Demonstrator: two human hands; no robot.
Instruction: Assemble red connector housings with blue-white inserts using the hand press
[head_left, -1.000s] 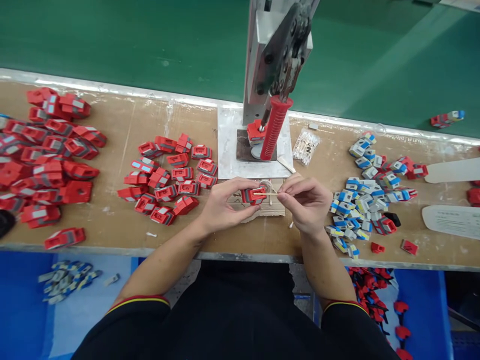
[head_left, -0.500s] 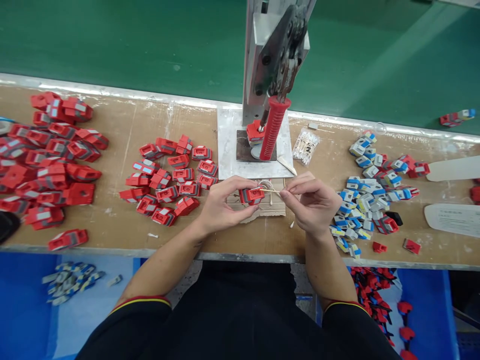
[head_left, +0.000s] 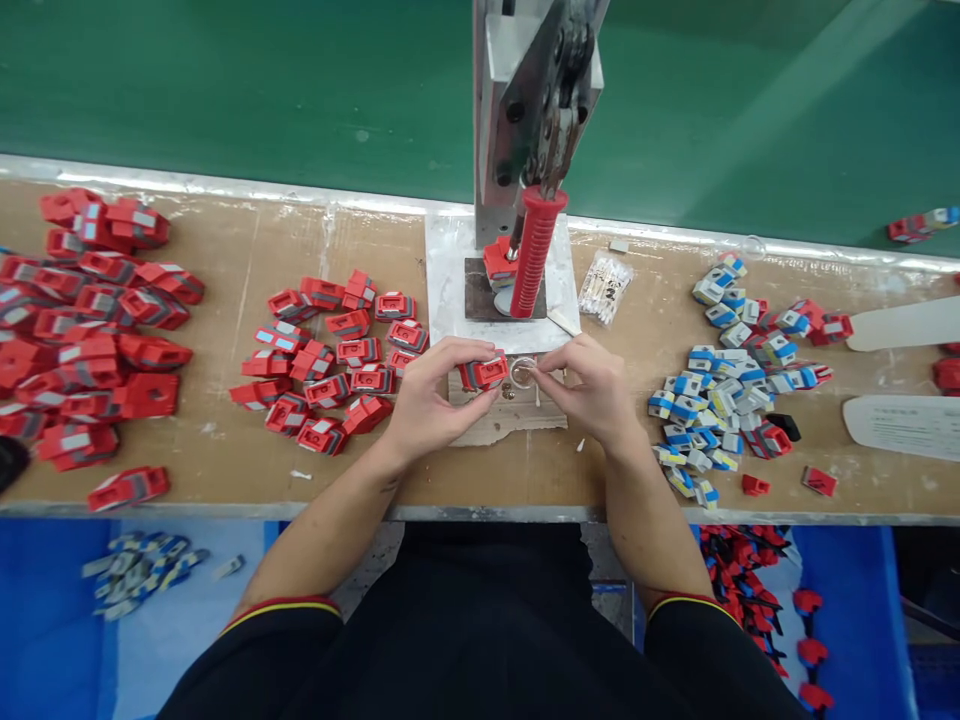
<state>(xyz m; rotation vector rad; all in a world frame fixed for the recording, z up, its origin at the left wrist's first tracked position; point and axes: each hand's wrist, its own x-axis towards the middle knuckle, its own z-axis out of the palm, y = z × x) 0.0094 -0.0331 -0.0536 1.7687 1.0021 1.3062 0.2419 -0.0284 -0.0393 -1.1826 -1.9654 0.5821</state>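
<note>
My left hand pinches a red and grey plastic toy part between thumb and fingers, its hollowed side facing up. Fingers of my right hand are closed on a thin cotton swab, mostly hidden by the fingertips. Its end is at a small round clear dish just right of the toy part. The dish rests on a torn piece of cardboard. Behind both hands stands a hand press with a red handle; another red part sits under its plunger.
Red parts lie grouped left of the press, with a larger heap farther left. White and blue parts are piled on the right. A bag of cotton swabs lies beside the press plate. Blue bins sit below the table edge.
My right hand has moved left and the swab has gone from the red toy part to the small dish. My left hand has shifted slightly left with the part. The view has shifted slightly.
</note>
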